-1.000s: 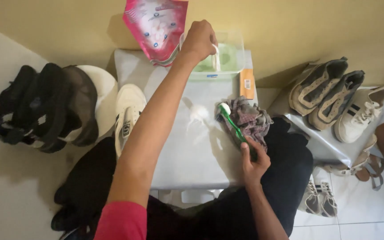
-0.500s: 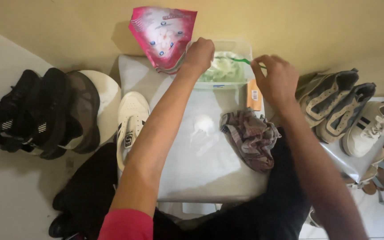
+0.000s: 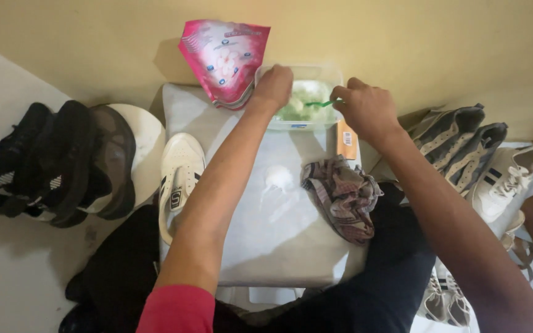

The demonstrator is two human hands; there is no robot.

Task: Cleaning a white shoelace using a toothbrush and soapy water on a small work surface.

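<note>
A clear plastic tub with pale green foamy liquid stands at the far edge of a low white surface. My left hand grips the tub's left rim. My right hand holds a green toothbrush with its head dipped into the tub. A white sneaker lies on the surface's left side. A crumpled checked cloth lies to the right, beside a small blob of foam.
A pink detergent pouch leans on the yellow wall. Dark shoes and a white round object sit on the left. Grey and white sneakers lie on the right. A small orange pack rests near the tub.
My right hand lifted the toothbrush from the cloth and carried it up into the tub. My left hand stayed on the tub's rim.
</note>
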